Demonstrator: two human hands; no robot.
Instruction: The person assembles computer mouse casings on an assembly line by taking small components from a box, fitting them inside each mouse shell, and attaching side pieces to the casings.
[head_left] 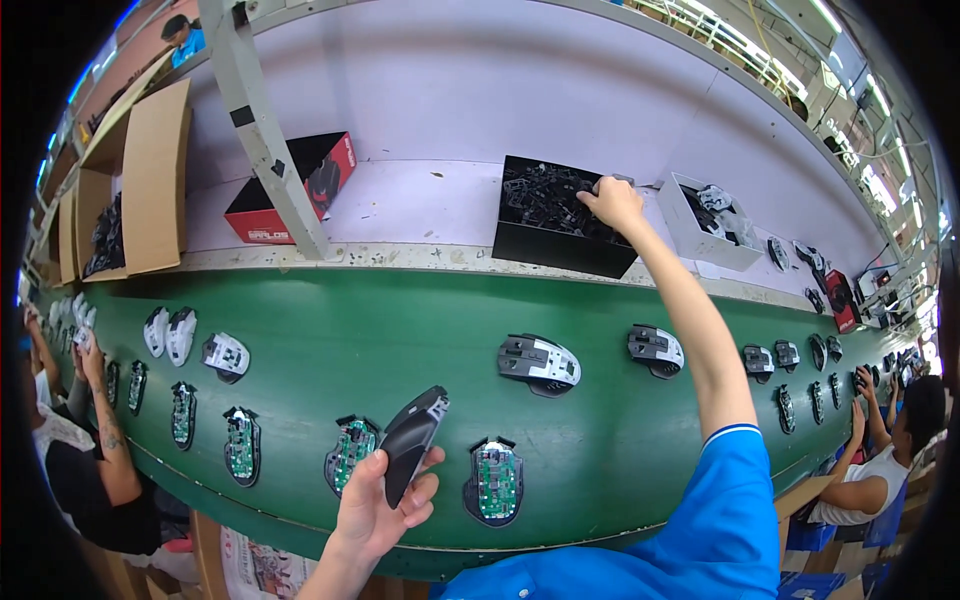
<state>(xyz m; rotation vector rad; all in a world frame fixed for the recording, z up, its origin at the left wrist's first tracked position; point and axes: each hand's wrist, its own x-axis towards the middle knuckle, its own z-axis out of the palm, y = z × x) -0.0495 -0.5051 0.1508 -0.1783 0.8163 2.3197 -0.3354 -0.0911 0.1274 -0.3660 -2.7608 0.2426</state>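
Fetching stage: left hand (378, 500) gripping dark mouse shell (410, 442); right hand (612, 203) closing on parts in black box (560, 250). Next needs one part pinched free.

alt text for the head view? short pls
The person's left hand holds a dark mouse top shell above a green conveyor belt carrying open mouse bases with green circuit boards. Their right hand reaches into a black bin of small dark parts on the shelf behind.
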